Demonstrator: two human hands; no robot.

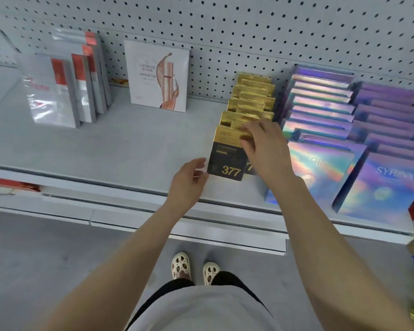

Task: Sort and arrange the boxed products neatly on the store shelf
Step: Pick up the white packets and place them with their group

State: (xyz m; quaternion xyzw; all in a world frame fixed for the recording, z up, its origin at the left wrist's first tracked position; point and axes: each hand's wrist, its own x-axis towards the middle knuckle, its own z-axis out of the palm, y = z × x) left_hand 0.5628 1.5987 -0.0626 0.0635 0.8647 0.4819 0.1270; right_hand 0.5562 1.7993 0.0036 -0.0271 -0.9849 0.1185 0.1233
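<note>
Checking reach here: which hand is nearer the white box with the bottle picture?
Left. The left hand is below and slightly right of the white box; the right hand sits farther right, on the gold boxes.

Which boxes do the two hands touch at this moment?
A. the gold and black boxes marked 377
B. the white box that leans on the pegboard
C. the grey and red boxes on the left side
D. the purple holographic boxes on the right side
A: the left hand touches the side of the front gold and black box, and the right hand has its fingers on the gold tops in that row.
</note>
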